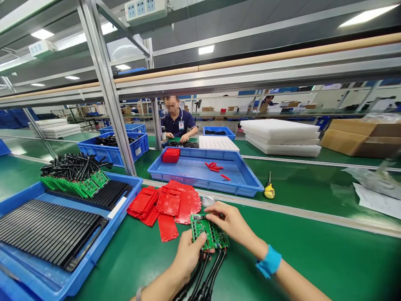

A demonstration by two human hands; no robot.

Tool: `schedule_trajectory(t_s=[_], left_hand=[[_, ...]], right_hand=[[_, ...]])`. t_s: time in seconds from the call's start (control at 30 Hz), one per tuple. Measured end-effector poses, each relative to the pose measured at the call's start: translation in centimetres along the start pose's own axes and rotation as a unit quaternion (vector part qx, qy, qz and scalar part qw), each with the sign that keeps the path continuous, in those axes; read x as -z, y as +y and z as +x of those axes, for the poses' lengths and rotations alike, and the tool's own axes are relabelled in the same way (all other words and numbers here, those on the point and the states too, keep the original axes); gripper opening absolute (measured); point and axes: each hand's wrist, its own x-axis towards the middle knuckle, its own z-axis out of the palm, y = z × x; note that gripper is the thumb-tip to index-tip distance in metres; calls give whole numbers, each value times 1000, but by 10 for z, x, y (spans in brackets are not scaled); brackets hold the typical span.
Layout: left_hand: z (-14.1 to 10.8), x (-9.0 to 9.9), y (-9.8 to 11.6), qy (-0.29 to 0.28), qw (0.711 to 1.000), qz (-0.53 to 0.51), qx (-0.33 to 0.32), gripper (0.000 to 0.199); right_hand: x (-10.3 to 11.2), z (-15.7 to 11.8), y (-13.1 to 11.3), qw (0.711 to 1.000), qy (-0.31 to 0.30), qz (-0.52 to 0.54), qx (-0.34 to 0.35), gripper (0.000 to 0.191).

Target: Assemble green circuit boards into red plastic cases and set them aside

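My left hand grips a green circuit board by its lower left side, thumb on the face. Several thick black cables hang from the board's near edge. My right hand is at the far edge, thumb and forefinger pinched together by the small display; anything between those fingertips is too small to make out. A crumpled clear piece shows just behind them. Left of the board, red plastic housings and plates lie in a loose pile.
A blue tray at left carries slotted black racks and cabled green boards. Ahead, another blue tray contains small red parts. A yellow screwdriver lies to its right. Across the bench sits a person, near white foam sheets.
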Motion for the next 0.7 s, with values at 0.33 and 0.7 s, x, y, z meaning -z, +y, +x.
schedule_trajectory(t_s=[0.33, 0.7], left_hand=[[-4, -4, 3, 3, 998, 23, -52, 62], [0, 0, -4, 4, 990, 101, -97, 58]], right_hand=[[-21, -25, -10, 993, 69, -74, 55, 38], [-23, -24, -19, 993, 116, -25, 14, 18]])
